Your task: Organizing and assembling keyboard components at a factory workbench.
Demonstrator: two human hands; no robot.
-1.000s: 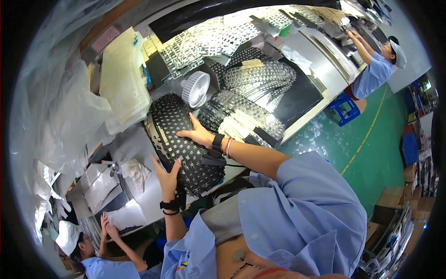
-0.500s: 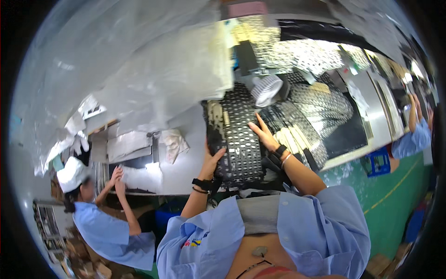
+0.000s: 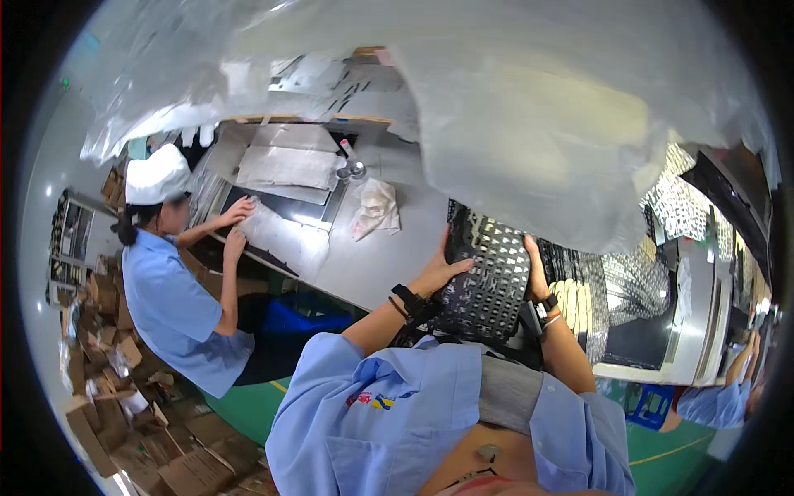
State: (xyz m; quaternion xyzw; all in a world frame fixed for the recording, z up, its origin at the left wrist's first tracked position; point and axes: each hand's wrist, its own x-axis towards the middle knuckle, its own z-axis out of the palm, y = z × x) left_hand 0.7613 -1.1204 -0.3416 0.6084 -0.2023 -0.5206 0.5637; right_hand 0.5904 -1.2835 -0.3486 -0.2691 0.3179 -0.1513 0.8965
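Right of centre, the left hand point(image 3: 441, 270) clamps the left edge of the black sheets point(image 3: 488, 277); the right hand point(image 3: 537, 273), apart from it, lies along their right edge, its grip unclear. The tabletop point(image 3: 418, 236) stretches leftward; cream strips point(image 3: 572, 307) crowd the right; plastic point(image 3: 529, 140) hangs above.

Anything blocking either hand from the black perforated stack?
Nothing visible: the left hand and right hand are right at the left and right edges of the black perforated stack. The translucent plastic sheet hides the stack's far end from this view, so that part can't be checked.
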